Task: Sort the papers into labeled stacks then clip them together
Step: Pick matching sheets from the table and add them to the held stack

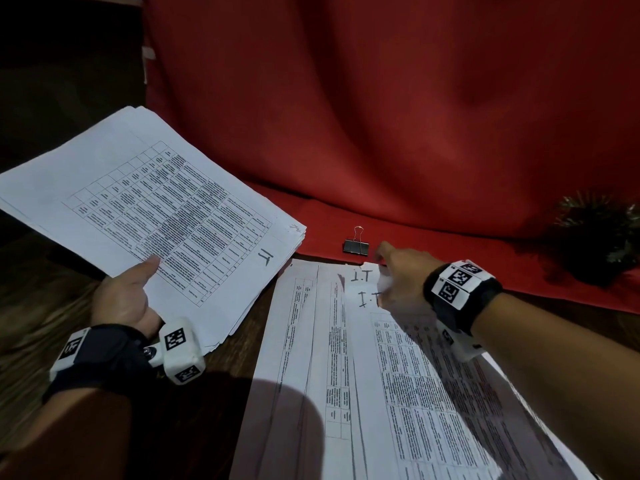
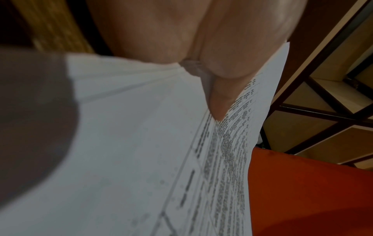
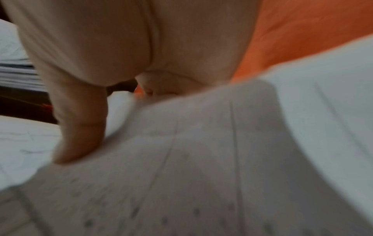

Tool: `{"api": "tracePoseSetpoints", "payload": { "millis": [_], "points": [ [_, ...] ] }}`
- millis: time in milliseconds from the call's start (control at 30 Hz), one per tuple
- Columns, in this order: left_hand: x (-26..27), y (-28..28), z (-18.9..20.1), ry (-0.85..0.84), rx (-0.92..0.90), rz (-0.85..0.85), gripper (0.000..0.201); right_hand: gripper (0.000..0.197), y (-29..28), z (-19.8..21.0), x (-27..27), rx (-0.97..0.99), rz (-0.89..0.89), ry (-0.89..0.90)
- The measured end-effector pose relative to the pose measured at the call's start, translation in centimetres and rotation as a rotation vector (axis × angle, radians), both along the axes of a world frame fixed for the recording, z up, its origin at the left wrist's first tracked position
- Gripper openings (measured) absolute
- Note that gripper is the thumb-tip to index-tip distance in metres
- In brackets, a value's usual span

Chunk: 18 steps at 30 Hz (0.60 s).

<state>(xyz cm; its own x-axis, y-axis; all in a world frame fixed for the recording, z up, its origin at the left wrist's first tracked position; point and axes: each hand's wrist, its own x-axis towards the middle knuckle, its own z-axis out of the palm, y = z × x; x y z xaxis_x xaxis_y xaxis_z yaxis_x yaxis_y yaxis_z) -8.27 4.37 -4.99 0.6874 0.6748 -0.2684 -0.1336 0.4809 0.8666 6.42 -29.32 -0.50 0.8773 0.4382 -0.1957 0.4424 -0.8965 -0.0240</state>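
Note:
My left hand [image 1: 130, 296] holds a thick stack of printed papers [image 1: 145, 209] marked "IT" up off the table, thumb on top; in the left wrist view the thumb [image 2: 222, 89] presses on the top sheet [image 2: 141, 151]. My right hand [image 1: 394, 275] pinches the far corner of a sheet marked "I.T" [image 1: 360, 276] on the loose papers [image 1: 363, 393] spread over the table. In the right wrist view that hand's fingers [image 3: 80, 127] curl onto a blurred sheet [image 3: 201, 159]. A black binder clip [image 1: 356, 244] lies on the red cloth just beyond my right hand, untouched.
Red cloth [image 1: 381, 116] covers the back of the table and hangs as a backdrop. A dark tinsel ornament [image 1: 595, 237] sits at the far right. Dark wooden table [image 1: 41, 306] shows at the left. Shelving [image 2: 333, 111] appears in the left wrist view.

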Motion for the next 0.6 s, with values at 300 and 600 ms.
{"api": "tracePoseSetpoints", "payload": {
  "millis": [300,600],
  "points": [
    [-0.2,-1.2,1.3,0.029,0.015,-0.017,0.023,0.016,-6.6,-0.5,-0.4,0.008,-0.048,0.173],
    [-0.7,-1.3,1.4,0.101,0.065,-0.038,0.065,0.014,-6.1,-0.7,-1.0,-0.166,0.102,0.083]
  ]
}}
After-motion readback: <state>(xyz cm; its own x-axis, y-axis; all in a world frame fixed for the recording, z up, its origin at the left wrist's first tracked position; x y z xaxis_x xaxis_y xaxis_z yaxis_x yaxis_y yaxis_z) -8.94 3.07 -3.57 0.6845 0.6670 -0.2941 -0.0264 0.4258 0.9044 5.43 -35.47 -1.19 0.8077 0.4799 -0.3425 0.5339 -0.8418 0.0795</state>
